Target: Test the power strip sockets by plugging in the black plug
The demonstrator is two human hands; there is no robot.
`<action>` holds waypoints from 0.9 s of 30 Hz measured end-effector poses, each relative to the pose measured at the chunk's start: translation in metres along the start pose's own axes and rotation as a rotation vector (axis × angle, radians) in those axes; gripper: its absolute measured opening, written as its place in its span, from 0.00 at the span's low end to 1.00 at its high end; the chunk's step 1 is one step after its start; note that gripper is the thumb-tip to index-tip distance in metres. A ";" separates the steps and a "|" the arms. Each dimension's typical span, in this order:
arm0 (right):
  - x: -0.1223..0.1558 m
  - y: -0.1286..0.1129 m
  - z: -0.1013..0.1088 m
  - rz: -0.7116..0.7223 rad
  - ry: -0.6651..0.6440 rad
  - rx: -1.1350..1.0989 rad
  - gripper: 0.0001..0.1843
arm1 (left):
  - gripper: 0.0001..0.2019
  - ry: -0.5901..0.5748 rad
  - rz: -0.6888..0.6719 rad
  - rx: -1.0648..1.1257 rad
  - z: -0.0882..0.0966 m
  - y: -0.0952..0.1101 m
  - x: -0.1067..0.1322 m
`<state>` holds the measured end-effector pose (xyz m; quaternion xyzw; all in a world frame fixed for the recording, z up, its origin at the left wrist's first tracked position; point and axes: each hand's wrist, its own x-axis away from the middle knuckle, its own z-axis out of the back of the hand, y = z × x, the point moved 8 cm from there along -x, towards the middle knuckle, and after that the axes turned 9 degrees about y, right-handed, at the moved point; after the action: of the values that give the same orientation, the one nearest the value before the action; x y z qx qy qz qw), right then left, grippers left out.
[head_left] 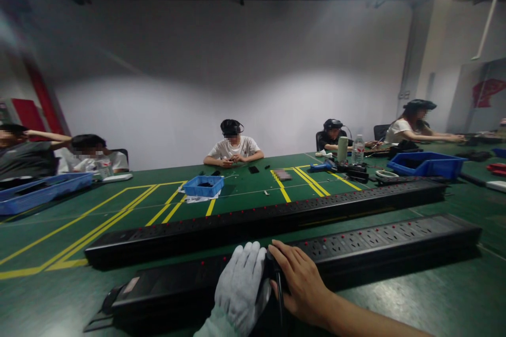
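A long black power strip (379, 239) with a row of sockets and small red dots runs across the table in front of me. My left hand (239, 284), in a pale grey glove, lies over its top face, fingers stretched out side by side. Close beside it, my bare right hand (298, 279) is closed around a black plug (270, 263) against the strip. From that plug a black cable (280, 295) hangs toward me. The plug's underside is hidden, so I cannot tell how far it sits in a socket.
Behind lies a second black power strip (253, 218), roughly parallel. Farther back on the green table (130, 216) are a small blue bin (203, 186), a larger blue bin (427, 164), a bottle (358, 150) and yellow tape lines. Several people sit along the far side.
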<state>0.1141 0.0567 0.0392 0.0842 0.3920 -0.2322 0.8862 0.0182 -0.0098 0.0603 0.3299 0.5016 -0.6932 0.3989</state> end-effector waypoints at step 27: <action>0.002 0.002 -0.003 -0.003 0.007 0.001 0.37 | 0.18 0.011 -0.030 -0.031 0.002 0.001 -0.003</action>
<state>0.1139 0.0585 0.0360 0.0852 0.3952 -0.2335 0.8844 0.0203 -0.0114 0.0633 0.3198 0.5194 -0.6895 0.3906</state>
